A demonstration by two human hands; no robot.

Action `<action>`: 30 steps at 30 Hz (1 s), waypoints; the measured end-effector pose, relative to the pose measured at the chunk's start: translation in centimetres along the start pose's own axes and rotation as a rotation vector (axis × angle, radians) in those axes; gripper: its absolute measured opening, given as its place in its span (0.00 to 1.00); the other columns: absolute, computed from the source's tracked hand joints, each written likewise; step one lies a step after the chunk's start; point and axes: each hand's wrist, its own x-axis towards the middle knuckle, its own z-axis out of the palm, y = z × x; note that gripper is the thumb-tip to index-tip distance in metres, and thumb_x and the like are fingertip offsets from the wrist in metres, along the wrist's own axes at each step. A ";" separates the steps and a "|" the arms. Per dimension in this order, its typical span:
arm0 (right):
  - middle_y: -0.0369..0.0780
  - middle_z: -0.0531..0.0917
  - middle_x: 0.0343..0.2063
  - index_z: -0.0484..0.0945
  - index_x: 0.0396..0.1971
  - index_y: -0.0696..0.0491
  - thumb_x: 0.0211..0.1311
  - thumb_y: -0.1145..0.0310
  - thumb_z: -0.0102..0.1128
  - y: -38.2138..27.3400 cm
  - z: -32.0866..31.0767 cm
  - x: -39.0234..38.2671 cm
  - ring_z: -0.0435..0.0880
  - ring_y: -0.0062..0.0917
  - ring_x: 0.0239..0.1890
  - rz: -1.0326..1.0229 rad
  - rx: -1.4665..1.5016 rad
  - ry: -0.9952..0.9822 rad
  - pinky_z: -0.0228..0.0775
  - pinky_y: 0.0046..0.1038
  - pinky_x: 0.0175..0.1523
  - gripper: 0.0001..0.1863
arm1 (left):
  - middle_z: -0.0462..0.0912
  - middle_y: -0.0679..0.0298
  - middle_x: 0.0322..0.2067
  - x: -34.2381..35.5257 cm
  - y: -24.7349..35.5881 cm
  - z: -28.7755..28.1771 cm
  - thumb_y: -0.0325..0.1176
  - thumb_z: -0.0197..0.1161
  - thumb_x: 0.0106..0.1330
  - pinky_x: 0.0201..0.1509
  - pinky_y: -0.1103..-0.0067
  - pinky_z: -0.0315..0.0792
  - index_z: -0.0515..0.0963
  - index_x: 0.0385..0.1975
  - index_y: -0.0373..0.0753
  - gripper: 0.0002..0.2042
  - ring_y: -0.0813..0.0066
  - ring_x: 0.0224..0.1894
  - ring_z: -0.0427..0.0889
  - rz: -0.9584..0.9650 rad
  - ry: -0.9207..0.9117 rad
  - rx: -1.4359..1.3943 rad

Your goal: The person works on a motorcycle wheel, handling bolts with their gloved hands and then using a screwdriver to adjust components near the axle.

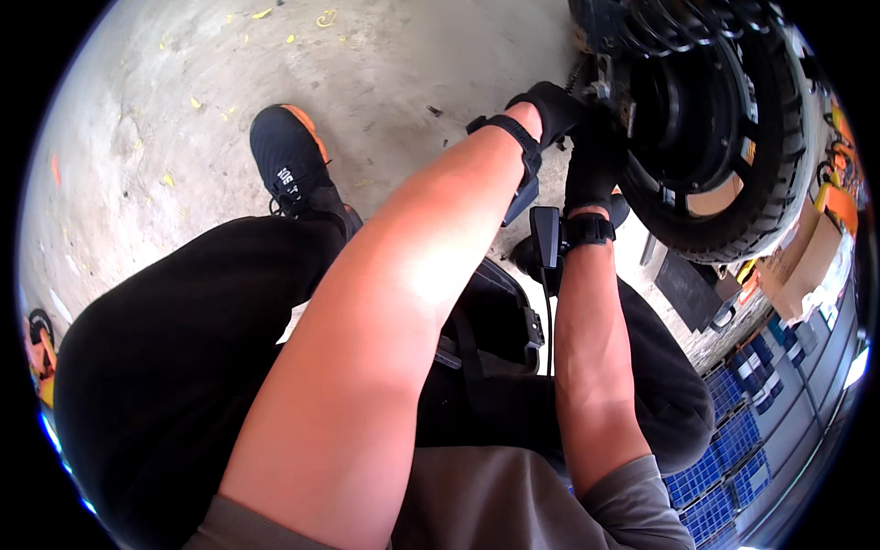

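Observation:
A wheel with a chunky black tyre (pixel 779 183) and a dark hub (pixel 674 96) stands at the upper right, under a thick black coil spring (pixel 701 32). Both my hands wear black gloves and meet at the left side of the hub, by a metal bracket (pixel 616 96) and a thin small spring (pixel 575 73). My left hand (pixel 553 108) is curled closed there; whatever lies in its fingers is hidden. Just below it, my right hand (pixel 594 170) reaches up against the hub, its fingers lost in the dark. Straps with black devices circle both wrists.
Right of the wheel lie an open cardboard box (pixel 805 261), a flat black panel (pixel 687 291) and orange items (pixel 836 206). Blue crates (pixel 724 440) stand at the lower right. Yellow leaf bits dot the concrete floor (pixel 385 82). My black shoe (pixel 286 156) is at the left.

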 end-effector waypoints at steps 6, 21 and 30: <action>0.45 0.79 0.29 0.77 0.32 0.56 0.53 0.72 0.52 -0.9 0.0 -1.2 0.77 0.36 0.36 -0.193 -0.415 -0.225 0.67 0.31 0.41 0.08 | 0.79 0.64 0.28 -3.5 0.4 -1.6 0.27 0.56 0.53 0.30 0.84 0.72 0.77 0.32 0.41 0.07 0.78 0.28 0.77 -0.404 -0.049 -0.646; 0.43 0.79 0.32 0.77 0.32 0.53 0.43 0.68 0.57 -0.5 0.6 -1.7 0.77 0.35 0.37 0.198 0.267 0.140 0.68 0.27 0.44 0.12 | 0.78 0.53 0.33 -4.0 0.2 -2.8 0.30 0.56 0.50 0.39 0.73 0.70 0.74 0.40 0.38 0.15 0.58 0.37 0.76 0.084 0.010 0.126; 0.45 0.78 0.31 0.77 0.33 0.52 0.43 0.69 0.55 -0.9 0.9 -1.7 0.76 0.38 0.36 0.297 0.225 0.265 0.69 0.30 0.42 0.13 | 0.74 0.52 0.41 -2.5 0.5 -2.7 0.35 0.52 0.53 0.43 0.72 0.68 0.71 0.44 0.38 0.17 0.55 0.43 0.73 0.103 -0.219 0.421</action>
